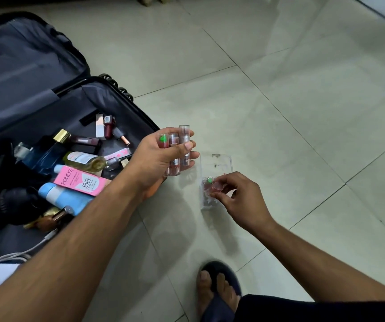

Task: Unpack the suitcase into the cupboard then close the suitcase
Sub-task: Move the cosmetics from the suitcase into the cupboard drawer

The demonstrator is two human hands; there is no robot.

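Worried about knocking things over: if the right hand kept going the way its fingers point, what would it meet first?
Probably the clear plastic box on the floor: the right hand already pinches a small lipstick tube over it. Depth is uncertain.

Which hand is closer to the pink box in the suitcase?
Left. The left hand holds three clear tubes just right of the pink box, over the suitcase edge. The right hand is farther right, over the floor, at a clear case.

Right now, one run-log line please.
left hand: holds three lipsticks | right hand: pinches lipstick in clear box | suitcase: open
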